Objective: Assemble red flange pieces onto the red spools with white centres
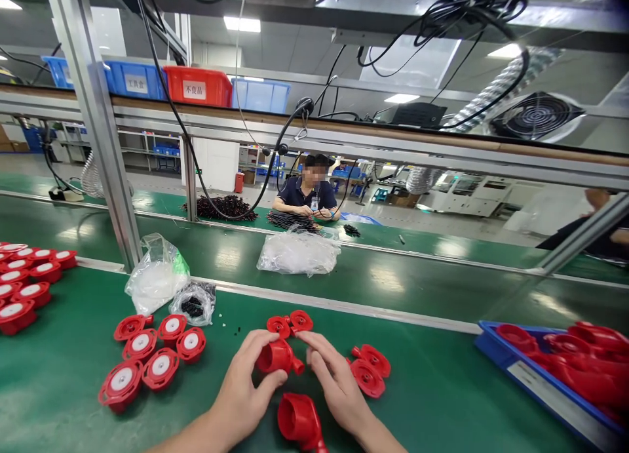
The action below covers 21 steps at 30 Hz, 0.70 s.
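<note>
My left hand grips a red plastic cup-shaped part with a short side spout, just above the green table. My right hand rests beside it, its fingers stretched toward the spout and touching it; it holds nothing by itself. A second red cup part lies on the mat just below both hands. Two small red caps sit just beyond the fingertips. Two more red caps lie to the right of my right hand.
Several red caps with white centres cluster at the left, more at the far left edge. Clear plastic bags and a bag of black bits lie behind them. A blue tray of red parts stands at right. A person works across the conveyor.
</note>
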{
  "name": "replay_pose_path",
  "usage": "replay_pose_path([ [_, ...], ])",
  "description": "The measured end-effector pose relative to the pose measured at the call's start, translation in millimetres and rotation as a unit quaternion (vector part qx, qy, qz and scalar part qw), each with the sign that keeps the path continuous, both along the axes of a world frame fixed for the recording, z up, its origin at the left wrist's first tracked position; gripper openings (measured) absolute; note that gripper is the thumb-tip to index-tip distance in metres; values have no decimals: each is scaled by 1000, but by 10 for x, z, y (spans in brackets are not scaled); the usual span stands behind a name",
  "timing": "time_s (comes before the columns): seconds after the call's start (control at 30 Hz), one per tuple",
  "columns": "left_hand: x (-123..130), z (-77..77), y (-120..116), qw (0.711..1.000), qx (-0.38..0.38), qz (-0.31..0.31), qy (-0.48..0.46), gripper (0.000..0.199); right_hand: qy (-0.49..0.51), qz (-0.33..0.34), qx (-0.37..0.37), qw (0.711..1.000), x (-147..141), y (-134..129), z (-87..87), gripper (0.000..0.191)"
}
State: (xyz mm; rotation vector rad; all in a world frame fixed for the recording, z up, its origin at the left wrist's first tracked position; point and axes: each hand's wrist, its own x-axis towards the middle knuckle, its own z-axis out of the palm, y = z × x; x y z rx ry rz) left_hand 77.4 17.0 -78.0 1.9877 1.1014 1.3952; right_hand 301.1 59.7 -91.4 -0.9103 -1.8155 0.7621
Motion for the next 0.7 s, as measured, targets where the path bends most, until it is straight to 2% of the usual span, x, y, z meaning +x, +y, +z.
replay_pose_path([
  [0.07, -49, -6, 7, 994, 87, 27, 62, 45, -41, -52, -4, 998, 34, 121, -63, 46],
  [0.13, -92, -26, 17, 974, 169, 60, 138, 49, -90, -95, -14, 991, 43, 223, -138, 55],
  [0.2, -119, -49, 21, 959, 186, 79, 200, 51, -128, -127, -26, 983, 41, 297, -204, 61],
  [0.27, -111, -50, 3, 961, 145, 77, 223, 49, -154, -154, -32, 975, 39, 340, -247, 62],
  [0.33, -63, -11, -44, 974, 68, 61, 205, 43, -164, -170, -28, 971, 41, 361, -260, 59],
  [0.43, 42, 129, -142, 987, -35, 9, 160, 34, -146, -170, -3, 975, 51, 372, -234, 37],
  [0.5, 84, 247, -197, 983, -58, -53, 164, 30, -126, -160, 10, 979, 57, 372, -201, 30],
  [0.57, 65, 346, -225, 972, -42, -81, 216, 30, -111, -157, 7, 981, 62, 365, -171, 34],
  [0.6, 26, 378, -229, 963, -26, -61, 261, 31, -106, -159, -1, 982, 64, 360, -160, 36],
  [0.63, -34, 395, -227, 949, -6, -13, 315, 34, -102, -162, -10, 981, 64, 356, -154, 35],
  [0.67, -111, 393, -220, 926, 12, 61, 374, 38, -98, -163, -20, 982, 65, 352, -152, 33],
  [0.7, -201, 373, -209, 889, 25, 151, 431, 44, -93, -160, -30, 982, 64, 348, -154, 31],
])
